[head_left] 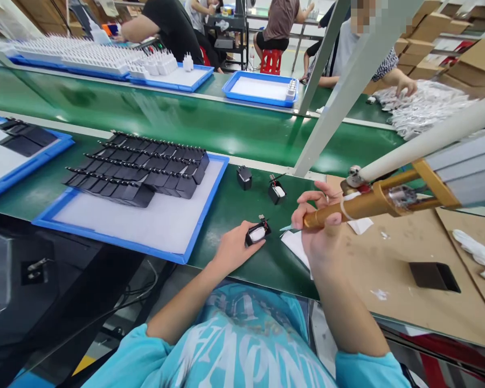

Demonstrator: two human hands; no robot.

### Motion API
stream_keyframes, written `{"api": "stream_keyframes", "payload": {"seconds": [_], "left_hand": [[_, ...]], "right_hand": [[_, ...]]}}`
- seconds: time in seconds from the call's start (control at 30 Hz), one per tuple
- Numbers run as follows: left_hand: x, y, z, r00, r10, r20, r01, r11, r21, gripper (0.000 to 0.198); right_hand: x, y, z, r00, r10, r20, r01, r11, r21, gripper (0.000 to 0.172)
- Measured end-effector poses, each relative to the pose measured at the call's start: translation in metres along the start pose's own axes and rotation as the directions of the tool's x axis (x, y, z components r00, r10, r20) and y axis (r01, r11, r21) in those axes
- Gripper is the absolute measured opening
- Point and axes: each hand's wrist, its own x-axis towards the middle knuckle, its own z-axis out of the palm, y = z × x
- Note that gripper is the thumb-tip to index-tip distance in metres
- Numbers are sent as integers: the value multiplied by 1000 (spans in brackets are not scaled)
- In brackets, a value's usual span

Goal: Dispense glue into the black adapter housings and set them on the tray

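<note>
My left hand [235,248] is closed around a small black charger housing [257,234], gripping it by its sides on the green bench. White material and thin wires show in its open top. In my right hand [321,229] is a gold-coloured glue gun [343,210], its pale blue nozzle tip pointing left toward the housing, a short way apart from it. Beyond my hands stand another open housing [277,191] with white inside and a black charger [244,177] with prongs on top. A white sheet [297,248] lies partly under my right hand.
A blue-rimmed tray [188,253] at left bears rows of black chargers [145,167]. Cardboard [372,269] at right carries a black case [434,276]. A slanted metal post [339,97] rises ahead. Co-workers sit beyond, one with a hand [404,83] over white cables [424,105].
</note>
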Motion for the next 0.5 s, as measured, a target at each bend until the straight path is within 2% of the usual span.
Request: {"api": "stream_keyframes", "payload": {"seconds": [0.1,0.2,0.33,0.5], "left_hand": [[-5,1,-2,1000,-15,-15,15,1000,-11,31],[-8,3,-4,999,-14,-37,12,999,-42,30],[-10,6,-10,997,9,-80,-15,998,-69,30],[-10,11,-14,995,35,-93,-43,996,-80,30]], "right_hand": [[-8,2,22,1000,-20,-5,21,994,106,50],[-9,2,32,1000,-14,-27,18,989,149,50],[-7,1,35,999,-3,-34,9,985,173,51],[-9,2,32,999,-43,-12,45,976,214,41]]}}
